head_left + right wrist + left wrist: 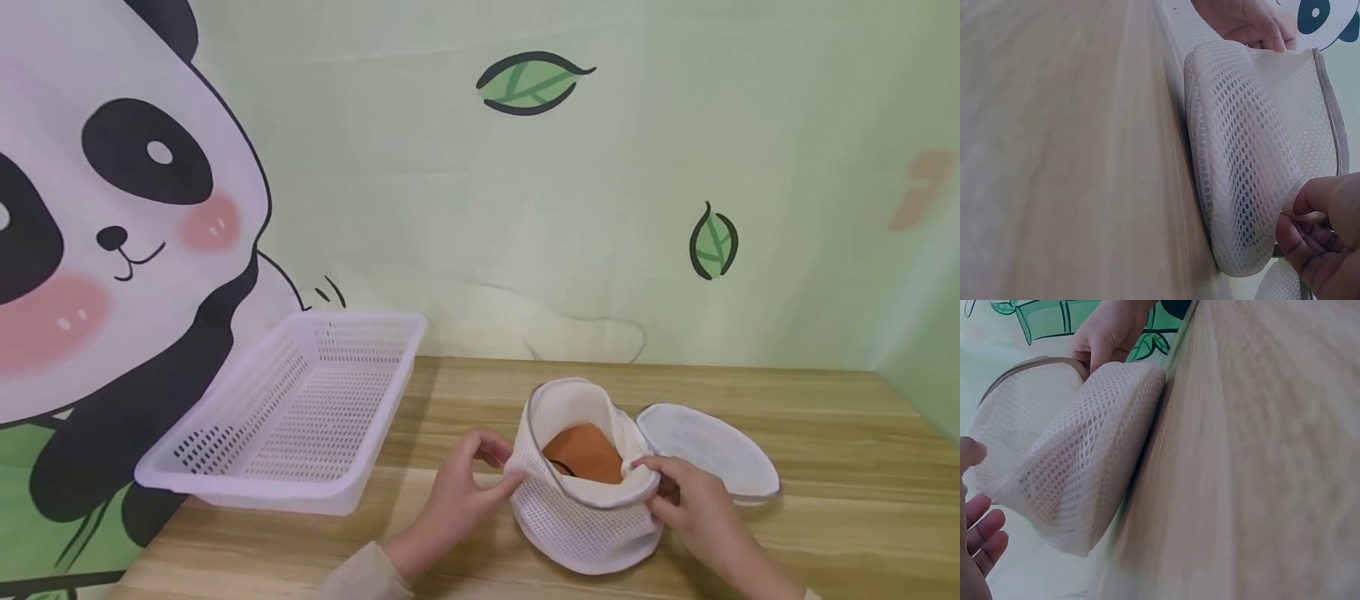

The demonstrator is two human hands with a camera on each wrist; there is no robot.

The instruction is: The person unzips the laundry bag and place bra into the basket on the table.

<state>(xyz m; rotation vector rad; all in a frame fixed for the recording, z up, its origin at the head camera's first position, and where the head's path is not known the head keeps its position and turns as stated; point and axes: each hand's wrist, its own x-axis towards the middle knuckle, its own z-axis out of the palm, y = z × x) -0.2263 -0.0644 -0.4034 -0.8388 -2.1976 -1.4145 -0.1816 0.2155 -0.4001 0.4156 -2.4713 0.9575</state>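
A white mesh laundry bag (588, 529) with a grey zip edge stands upright on the table, its top open. Inside lies an orange-brown item (585, 452) with a dark curved line on it; its kind cannot be told. The bag's round mesh lid (708, 450) lies folded back to the right. At the left rim my left hand (468, 487) touches the mesh, thumb and fingers apart in the left wrist view. My right hand (693, 500) pinches the right side of the rim between thumb and fingers, seen closely in the right wrist view (1325, 228).
A white plastic basket (382, 433) with slotted walls stands on the left of the wooden table (840, 533). Behind the table hangs a green backdrop (420, 167) with a panda and leaves printed on it.
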